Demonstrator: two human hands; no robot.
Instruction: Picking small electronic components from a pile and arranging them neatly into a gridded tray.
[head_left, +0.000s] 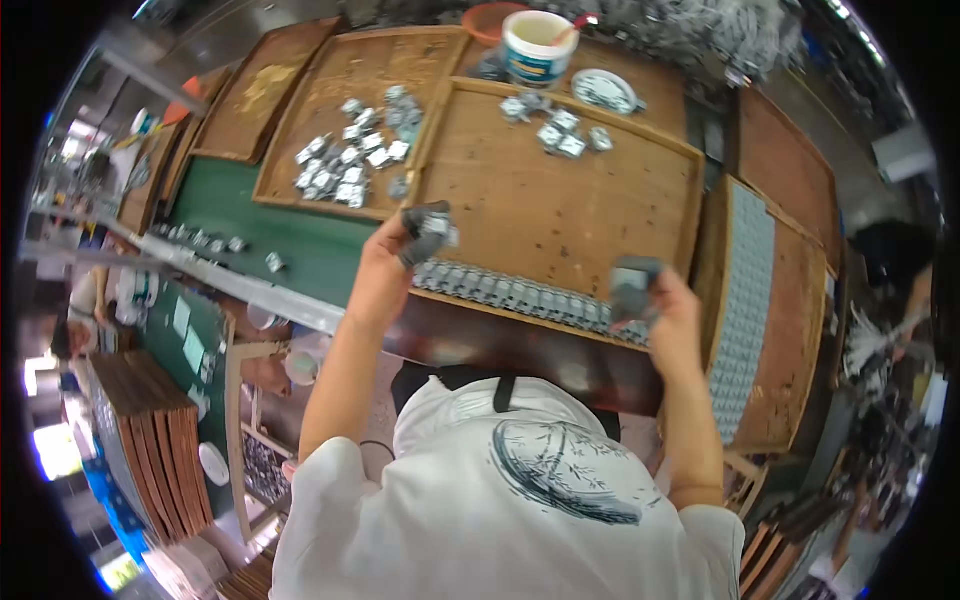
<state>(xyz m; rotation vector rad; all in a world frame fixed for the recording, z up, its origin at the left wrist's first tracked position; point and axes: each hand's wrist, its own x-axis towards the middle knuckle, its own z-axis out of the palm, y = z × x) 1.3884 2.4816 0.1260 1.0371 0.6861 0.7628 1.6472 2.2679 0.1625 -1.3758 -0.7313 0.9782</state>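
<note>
My left hand (385, 265), with dark coverings on its fingertips, pinches a small silvery metal part (438, 228) over the left edge of the middle wooden tray (560, 215). At the tray's near right corner is my right hand (665, 305), its fingers also in grey coverings. Those fingers are curled together, and whatever lies between them is hidden. A row of small metal parts (520, 295) lines the tray's near edge, running up to the right hand. Several loose metal parts (565, 135) lie at the tray's far side.
Another wooden tray (290, 190) at left holds a heap of metal parts (345, 160). At right stands a tray with packed rows of parts (740, 310). Behind are a white bucket (538, 48), a white dish (604, 90) and an orange bowl (490, 22). A green tabletop (225, 195) carries a few parts.
</note>
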